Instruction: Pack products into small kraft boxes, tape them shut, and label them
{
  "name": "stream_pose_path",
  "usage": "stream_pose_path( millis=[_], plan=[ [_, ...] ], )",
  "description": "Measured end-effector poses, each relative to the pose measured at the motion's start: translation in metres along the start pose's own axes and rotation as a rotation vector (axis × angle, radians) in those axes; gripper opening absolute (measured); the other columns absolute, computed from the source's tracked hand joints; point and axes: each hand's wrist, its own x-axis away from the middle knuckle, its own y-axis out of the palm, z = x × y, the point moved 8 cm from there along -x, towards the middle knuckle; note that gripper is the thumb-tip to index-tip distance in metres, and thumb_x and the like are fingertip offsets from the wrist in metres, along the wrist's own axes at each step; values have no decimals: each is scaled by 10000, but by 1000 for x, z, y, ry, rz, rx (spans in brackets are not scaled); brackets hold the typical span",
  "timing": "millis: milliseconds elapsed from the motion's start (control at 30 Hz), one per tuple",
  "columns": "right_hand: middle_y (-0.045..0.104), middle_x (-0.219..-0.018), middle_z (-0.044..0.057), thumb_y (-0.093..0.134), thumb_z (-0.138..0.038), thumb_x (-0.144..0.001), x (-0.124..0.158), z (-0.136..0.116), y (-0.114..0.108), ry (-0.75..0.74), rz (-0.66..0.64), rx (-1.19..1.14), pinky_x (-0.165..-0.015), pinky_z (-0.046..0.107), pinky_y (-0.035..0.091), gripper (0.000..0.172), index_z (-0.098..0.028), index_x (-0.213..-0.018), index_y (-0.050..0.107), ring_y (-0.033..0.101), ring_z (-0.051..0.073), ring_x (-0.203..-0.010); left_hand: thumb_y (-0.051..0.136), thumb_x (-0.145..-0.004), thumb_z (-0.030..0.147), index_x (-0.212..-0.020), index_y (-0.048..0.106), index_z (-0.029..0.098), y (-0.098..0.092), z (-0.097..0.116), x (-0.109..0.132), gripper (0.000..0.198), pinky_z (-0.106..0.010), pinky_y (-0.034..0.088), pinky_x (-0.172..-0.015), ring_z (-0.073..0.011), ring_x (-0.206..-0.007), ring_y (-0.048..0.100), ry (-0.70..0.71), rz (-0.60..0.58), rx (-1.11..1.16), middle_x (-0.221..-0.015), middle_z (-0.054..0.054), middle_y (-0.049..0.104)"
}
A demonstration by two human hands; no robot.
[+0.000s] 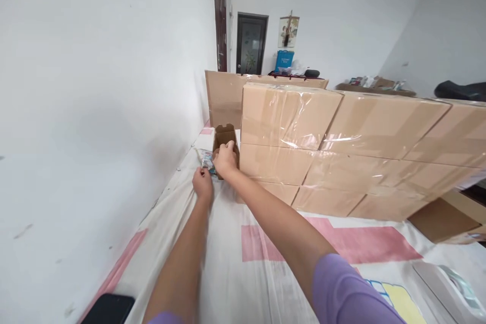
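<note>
Against the left end of the stacked cartons stands a small open cardboard box [225,134], its brown inside facing me. My right hand [225,159] is at the box's front, fingers curled in; what they grip, if anything, is hidden. Just left of the box lies a clear plastic packet [205,157] with bluish and white contents. My left hand [202,182] is closed at the packet's lower edge, thumb and fingers pinched on it. The packet's contents are too small to make out.
Taped, film-wrapped cardboard cartons [341,152] form a wall on the right. Behind stands a flat cardboard panel [224,96]. A white wall [114,86] runs close on the left. A black phone [109,309] and a white device [450,288] lie on the cloth [243,288].
</note>
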Motion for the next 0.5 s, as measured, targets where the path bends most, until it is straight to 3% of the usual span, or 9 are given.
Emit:
stream_pose_path(
  millis=[100, 233, 300, 367, 500],
  plan=[
    [435, -1325, 141, 531, -142, -937, 27, -24, -3, -268, -71, -31, -989, 403, 474, 131, -149, -1055, 589, 595, 233, -1069, 614, -954, 376, -1177, 633, 170, -30, 16, 35, 303, -490, 509, -1009, -248, -1176, 592, 225, 82, -80, -1299, -105, 604],
    [482, -1232, 84, 573, -141, -912, 97, -53, -29, -625, -143, -124, -973, 345, 472, 66, -194, -950, 567, 558, 204, -1060, 510, -957, 300, -887, 638, 177, -95, 42, 104, 191, -461, 442, -1060, -252, -1129, 561, 464, 128, -171, -1107, -111, 611],
    [484, -1160, 85, 544, -119, -911, 146, -60, -60, -817, -149, -210, -917, 347, 489, 78, -197, -916, 546, 548, 203, -1018, 501, -944, 318, -886, 637, 196, -127, 50, 155, 192, -434, 463, -1019, -245, -1061, 579, 546, 123, -215, -1037, -87, 609],
    [474, -1118, 78, 546, -121, -913, 196, -51, -94, -904, -220, -290, -826, 319, 501, 83, -203, -907, 535, 542, 185, -953, 514, -934, 331, -899, 655, 208, -154, 52, 218, 191, -391, 502, -934, -230, -989, 605, 590, 122, -256, -1009, -72, 619],
    [466, -1099, 67, 543, -137, -926, 282, 6, -159, -799, -409, -334, -758, 309, 502, 98, -221, -976, 534, 538, 163, -870, 599, -899, 301, -900, 709, 251, -196, 47, 357, 121, -333, 541, -797, -226, -925, 661, 679, 217, -269, -1018, -56, 680]
  ],
)
